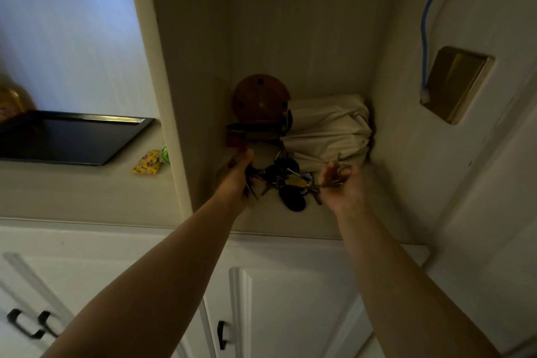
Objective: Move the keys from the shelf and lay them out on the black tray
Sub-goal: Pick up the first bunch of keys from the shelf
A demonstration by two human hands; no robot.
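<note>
A tangled pile of keys (286, 180) with dark fobs and a yellow tag lies on the white shelf (290, 221) inside a dim niche. My left hand (236, 174) is closed around a bunch of keys at the pile's left edge. At the right edge of the pile my right hand (341, 183) pinches a few keys between its fingers. The black tray (69, 136) sits on the counter to the left, outside the niche, with nothing visible on it.
A cream cloth bundle (328, 131) and a round brown wooden piece (260, 97) stand behind the keys, with a dark strap (255, 126) in front. A yellow packet (146, 166) lies beside the tray. White cabinet doors (290, 299) are below. A blue cable (430, 23) hangs right.
</note>
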